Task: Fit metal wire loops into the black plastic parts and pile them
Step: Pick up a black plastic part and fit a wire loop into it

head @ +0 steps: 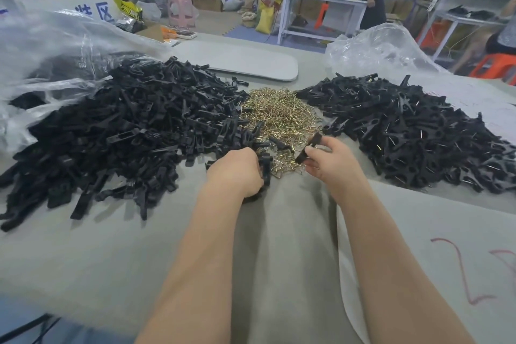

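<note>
My right hand (331,160), a little right of the frame's centre, pinches one black plastic part (308,148) between thumb and fingers. The part's long axis runs diagonally, its upper end tilted toward the upper right and its lower end pointing down-left at the near edge of the brass-coloured wire loops (279,117). I judge that this gap decides the next move: the loops lie just beside and below the part's lower end, so a short dip down-left should reach one. I cannot tell whether a loop is already seated in it.

My left hand (237,173), just left of centre, is curled over several black parts (265,167) at the near fringe of the unfitted pile (111,131). Its fingers are hidden, so I cannot say how tightly it grips. It is about as close to the loops as the right hand, touching their left margin.

The finished pile (413,131), with wire glinting through it, fills the right middle of the frame, near the right hand, so I judge a short swing rightward enough for dropping. The grey table covering (279,246) is bare along the lower centre, leaving room to pull back. Plastic bags (55,45) crowd the upper left.
</note>
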The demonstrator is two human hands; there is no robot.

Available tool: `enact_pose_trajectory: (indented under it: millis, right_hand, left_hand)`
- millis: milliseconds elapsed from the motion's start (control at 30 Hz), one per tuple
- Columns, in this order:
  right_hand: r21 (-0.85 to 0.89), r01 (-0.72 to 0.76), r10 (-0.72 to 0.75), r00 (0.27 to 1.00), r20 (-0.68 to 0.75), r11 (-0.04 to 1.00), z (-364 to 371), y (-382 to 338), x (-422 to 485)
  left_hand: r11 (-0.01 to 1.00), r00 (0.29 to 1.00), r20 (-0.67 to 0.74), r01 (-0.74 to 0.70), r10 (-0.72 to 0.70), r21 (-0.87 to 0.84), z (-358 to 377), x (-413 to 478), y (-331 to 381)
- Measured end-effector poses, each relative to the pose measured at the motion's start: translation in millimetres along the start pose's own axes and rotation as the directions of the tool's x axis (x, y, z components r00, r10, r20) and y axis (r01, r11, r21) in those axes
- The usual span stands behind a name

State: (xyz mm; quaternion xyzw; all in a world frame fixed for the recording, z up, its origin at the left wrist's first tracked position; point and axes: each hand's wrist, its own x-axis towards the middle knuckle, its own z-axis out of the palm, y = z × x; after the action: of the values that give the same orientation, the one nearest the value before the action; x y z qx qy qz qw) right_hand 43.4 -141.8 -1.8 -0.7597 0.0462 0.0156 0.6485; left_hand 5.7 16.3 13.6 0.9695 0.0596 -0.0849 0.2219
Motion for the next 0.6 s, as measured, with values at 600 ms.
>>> enact_pose_trajectory:
  millis: [600]
  right_hand:
    - [0.338,0.179,-0.195,0.981,0.014,0.924,9.4,0.5,-5.1]
  left_hand:
    - [-0.079,1.0,-0.007,-0.009,-0.024,-0.997,25.9,25.4,31.6]
